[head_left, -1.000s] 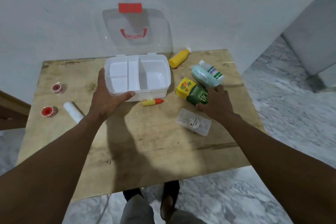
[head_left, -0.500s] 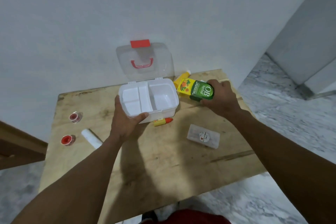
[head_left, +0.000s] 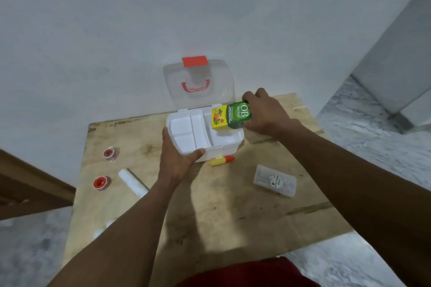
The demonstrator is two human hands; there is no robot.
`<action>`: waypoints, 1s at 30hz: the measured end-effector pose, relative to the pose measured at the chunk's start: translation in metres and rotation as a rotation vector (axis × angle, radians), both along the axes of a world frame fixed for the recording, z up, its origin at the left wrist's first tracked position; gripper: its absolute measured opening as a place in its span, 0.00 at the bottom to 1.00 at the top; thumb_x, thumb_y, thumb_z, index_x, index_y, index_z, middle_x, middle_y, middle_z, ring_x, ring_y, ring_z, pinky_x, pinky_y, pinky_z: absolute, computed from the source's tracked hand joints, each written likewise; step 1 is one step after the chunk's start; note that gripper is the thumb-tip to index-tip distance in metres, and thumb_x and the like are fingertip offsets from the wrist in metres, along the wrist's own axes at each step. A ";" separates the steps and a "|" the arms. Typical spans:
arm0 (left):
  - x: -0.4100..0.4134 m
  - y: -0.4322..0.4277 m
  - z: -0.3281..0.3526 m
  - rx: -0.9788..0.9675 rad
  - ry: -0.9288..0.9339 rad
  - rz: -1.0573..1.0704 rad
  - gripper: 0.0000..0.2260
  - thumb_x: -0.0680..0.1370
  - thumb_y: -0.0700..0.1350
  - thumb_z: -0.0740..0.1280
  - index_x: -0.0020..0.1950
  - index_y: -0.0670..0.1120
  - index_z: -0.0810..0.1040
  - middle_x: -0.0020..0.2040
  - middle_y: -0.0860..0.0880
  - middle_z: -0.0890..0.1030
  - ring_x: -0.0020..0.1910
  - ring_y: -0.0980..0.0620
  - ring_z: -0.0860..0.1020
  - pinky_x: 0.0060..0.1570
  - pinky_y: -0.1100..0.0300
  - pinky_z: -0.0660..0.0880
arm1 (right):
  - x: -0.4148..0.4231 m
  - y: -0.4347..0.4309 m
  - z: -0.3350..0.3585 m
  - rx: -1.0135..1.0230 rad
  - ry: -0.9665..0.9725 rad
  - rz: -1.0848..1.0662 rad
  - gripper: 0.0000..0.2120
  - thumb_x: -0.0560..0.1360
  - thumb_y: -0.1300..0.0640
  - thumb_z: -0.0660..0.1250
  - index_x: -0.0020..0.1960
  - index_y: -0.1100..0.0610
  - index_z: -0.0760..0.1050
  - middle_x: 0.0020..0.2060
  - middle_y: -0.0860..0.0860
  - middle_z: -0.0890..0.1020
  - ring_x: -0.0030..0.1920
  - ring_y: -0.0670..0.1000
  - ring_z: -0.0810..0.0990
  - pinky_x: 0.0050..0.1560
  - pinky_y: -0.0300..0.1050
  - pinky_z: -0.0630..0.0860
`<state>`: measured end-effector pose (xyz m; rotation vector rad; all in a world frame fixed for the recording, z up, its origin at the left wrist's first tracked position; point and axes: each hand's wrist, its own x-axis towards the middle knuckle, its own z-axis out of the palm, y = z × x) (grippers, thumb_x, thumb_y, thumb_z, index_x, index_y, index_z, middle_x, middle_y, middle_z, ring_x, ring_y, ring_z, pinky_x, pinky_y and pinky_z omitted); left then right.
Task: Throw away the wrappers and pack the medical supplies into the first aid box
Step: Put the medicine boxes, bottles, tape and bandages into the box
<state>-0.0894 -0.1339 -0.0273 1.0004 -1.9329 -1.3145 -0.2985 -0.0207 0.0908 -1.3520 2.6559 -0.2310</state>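
The white first aid box (head_left: pixel 186 144) stands open on the wooden table (head_left: pixel 210 205), its clear lid (head_left: pixel 198 84) with a red latch leaning against the wall. My left hand (head_left: pixel 177 158) grips the box's front left corner. My right hand (head_left: pixel 263 112) holds a green and yellow herbal medicine carton (head_left: pixel 231 115) over the box's large right compartment. A small yellow tube with a red cap (head_left: pixel 221 160) lies just in front of the box. A clear plastic case (head_left: pixel 275 180) rests to the right.
Two red tape rolls (head_left: pixel 110 152) (head_left: pixel 100 182) and a white roll (head_left: pixel 131 182) lie on the table's left side. The wall runs right behind the box. A wooden piece (head_left: pixel 28 189) stands left of the table; marble floor surrounds it.
My right hand picked up the herbal carton and carried it left, from beside the box to above its right compartment. The left hand has stayed on the box. The camera view shifted upward.
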 end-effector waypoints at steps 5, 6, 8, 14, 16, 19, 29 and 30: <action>-0.003 0.002 0.003 0.007 0.008 0.010 0.42 0.64 0.45 0.81 0.70 0.54 0.59 0.61 0.58 0.72 0.58 0.59 0.72 0.53 0.61 0.72 | 0.003 -0.025 -0.015 0.078 0.023 0.087 0.29 0.69 0.55 0.74 0.67 0.56 0.69 0.59 0.59 0.70 0.54 0.64 0.77 0.54 0.53 0.76; -0.005 0.002 0.004 0.007 0.010 0.006 0.42 0.64 0.45 0.81 0.70 0.54 0.59 0.60 0.60 0.72 0.56 0.63 0.72 0.52 0.64 0.71 | 0.004 -0.029 -0.018 0.092 0.017 0.090 0.29 0.70 0.56 0.74 0.68 0.56 0.68 0.60 0.59 0.69 0.56 0.64 0.76 0.55 0.53 0.77; -0.006 0.002 0.005 0.010 0.013 0.000 0.41 0.64 0.46 0.81 0.69 0.57 0.59 0.59 0.65 0.70 0.56 0.72 0.70 0.48 0.70 0.70 | 0.005 -0.036 -0.026 0.103 0.015 0.090 0.30 0.70 0.57 0.74 0.70 0.56 0.68 0.63 0.60 0.67 0.57 0.65 0.76 0.56 0.53 0.77; -0.003 0.002 0.004 0.026 0.004 0.010 0.42 0.64 0.47 0.81 0.70 0.55 0.60 0.62 0.58 0.72 0.59 0.70 0.70 0.53 0.63 0.74 | 0.014 -0.049 -0.046 0.114 0.052 0.142 0.26 0.73 0.59 0.70 0.69 0.59 0.67 0.62 0.64 0.69 0.56 0.62 0.76 0.53 0.50 0.72; -0.003 0.002 0.005 0.022 0.002 0.007 0.42 0.65 0.47 0.81 0.71 0.54 0.59 0.63 0.58 0.72 0.60 0.69 0.70 0.52 0.64 0.73 | 0.015 -0.054 -0.054 0.119 0.043 0.139 0.25 0.73 0.61 0.69 0.69 0.60 0.67 0.62 0.64 0.70 0.54 0.63 0.77 0.51 0.49 0.73; -0.004 0.003 0.006 0.025 0.012 0.001 0.43 0.64 0.49 0.81 0.72 0.54 0.59 0.64 0.58 0.71 0.61 0.67 0.70 0.50 0.69 0.72 | 0.016 -0.059 -0.062 0.135 0.008 0.137 0.24 0.74 0.62 0.69 0.68 0.61 0.67 0.61 0.64 0.71 0.54 0.62 0.78 0.52 0.50 0.76; -0.007 0.005 0.008 0.030 0.056 -0.024 0.41 0.65 0.51 0.79 0.72 0.52 0.60 0.62 0.59 0.72 0.60 0.66 0.72 0.49 0.76 0.73 | 0.008 -0.074 -0.086 0.169 -0.070 0.187 0.21 0.76 0.58 0.70 0.66 0.62 0.69 0.60 0.59 0.78 0.62 0.57 0.77 0.56 0.47 0.73; -0.007 0.004 0.008 0.030 0.055 -0.022 0.41 0.65 0.51 0.78 0.72 0.52 0.60 0.62 0.60 0.72 0.60 0.67 0.72 0.48 0.76 0.73 | 0.009 -0.076 -0.089 0.175 -0.081 0.191 0.22 0.76 0.57 0.71 0.66 0.62 0.69 0.61 0.58 0.79 0.62 0.57 0.77 0.57 0.47 0.73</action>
